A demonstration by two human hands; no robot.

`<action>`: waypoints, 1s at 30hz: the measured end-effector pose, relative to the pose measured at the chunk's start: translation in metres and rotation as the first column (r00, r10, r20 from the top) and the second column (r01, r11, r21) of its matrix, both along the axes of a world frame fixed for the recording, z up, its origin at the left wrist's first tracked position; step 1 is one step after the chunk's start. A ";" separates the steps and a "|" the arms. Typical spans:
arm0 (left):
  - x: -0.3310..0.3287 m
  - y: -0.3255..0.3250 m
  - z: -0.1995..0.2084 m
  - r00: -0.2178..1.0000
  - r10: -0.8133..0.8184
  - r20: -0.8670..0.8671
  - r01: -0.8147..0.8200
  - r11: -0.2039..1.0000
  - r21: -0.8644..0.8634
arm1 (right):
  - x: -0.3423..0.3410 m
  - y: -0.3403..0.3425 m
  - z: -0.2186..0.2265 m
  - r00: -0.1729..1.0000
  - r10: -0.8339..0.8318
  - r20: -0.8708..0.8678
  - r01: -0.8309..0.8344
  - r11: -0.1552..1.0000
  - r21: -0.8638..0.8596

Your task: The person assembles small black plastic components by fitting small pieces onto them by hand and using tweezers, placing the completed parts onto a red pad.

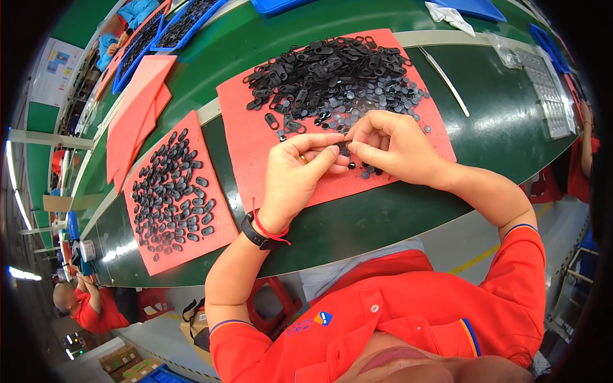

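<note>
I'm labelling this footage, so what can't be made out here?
- Head view: full shape of the small dark piece held between the left hand and right hand; fingers cover it.
- Head view: bottom of the black ring pile; upper rings hide it.
- Head view: far side of the blue tray; the top edge cuts it off.

Centre: one left hand (292,172), one right hand (402,148). Piece-bearing mats: two, central mat (246,150) and left mat (221,232). Upper centre: black pieces (322,67), too many to count. Upper right: one white cloth (449,16).
</note>
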State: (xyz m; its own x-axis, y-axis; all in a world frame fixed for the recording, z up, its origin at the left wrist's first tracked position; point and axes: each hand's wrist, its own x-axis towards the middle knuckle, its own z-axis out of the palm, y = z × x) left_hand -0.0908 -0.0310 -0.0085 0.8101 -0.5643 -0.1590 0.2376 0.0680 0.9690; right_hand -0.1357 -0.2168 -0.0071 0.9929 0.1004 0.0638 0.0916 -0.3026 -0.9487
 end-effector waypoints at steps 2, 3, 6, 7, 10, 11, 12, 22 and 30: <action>0.000 -0.001 -0.001 1.000 0.007 -0.005 -0.007 1.000 -0.006 | 0.000 0.000 0.000 1.000 -0.001 -0.018 0.001 1.000 0.012; 0.000 -0.001 0.000 1.000 0.005 -0.003 -0.005 1.000 -0.008 | 0.000 0.000 -0.001 1.000 -0.007 -0.007 0.007 1.000 0.001; -0.001 -0.002 0.000 1.000 0.006 0.001 -0.006 1.000 -0.005 | 0.001 0.000 -0.001 1.000 -0.015 0.005 0.015 1.000 -0.012; -0.001 -0.002 0.001 1.000 0.008 0.003 -0.008 1.000 -0.002 | 0.001 0.000 -0.001 1.000 -0.015 0.006 0.016 1.000 -0.016; -0.001 -0.001 0.001 1.000 0.005 0.008 -0.005 1.000 -0.012 | 0.000 0.000 -0.001 1.000 -0.015 0.007 0.015 1.000 0.006; -0.001 -0.001 0.001 1.000 0.006 0.008 -0.006 1.000 -0.011 | 0.000 0.000 -0.001 1.000 -0.015 0.006 0.015 1.000 0.007; 0.000 -0.001 0.001 1.000 0.007 0.008 -0.007 1.000 -0.010 | 0.000 0.000 -0.001 1.000 -0.014 -0.002 0.014 1.000 0.003; 0.000 0.000 -0.001 1.000 0.020 -0.013 -0.020 1.000 -0.007 | 0.001 0.001 -0.001 1.000 0.006 -0.031 -0.005 1.000 0.025; 0.000 0.000 0.001 1.000 0.002 -0.017 -0.002 1.000 -0.015 | -0.001 0.001 0.000 1.000 -0.002 -0.020 0.001 1.000 -0.003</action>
State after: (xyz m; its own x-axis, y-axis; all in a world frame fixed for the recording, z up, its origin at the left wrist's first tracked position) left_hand -0.0903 -0.0310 -0.0074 0.8086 -0.5648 -0.1646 0.2541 0.0831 0.9636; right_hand -0.1367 -0.2157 -0.0072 0.9941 0.0990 0.0436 0.0721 -0.3058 -0.9494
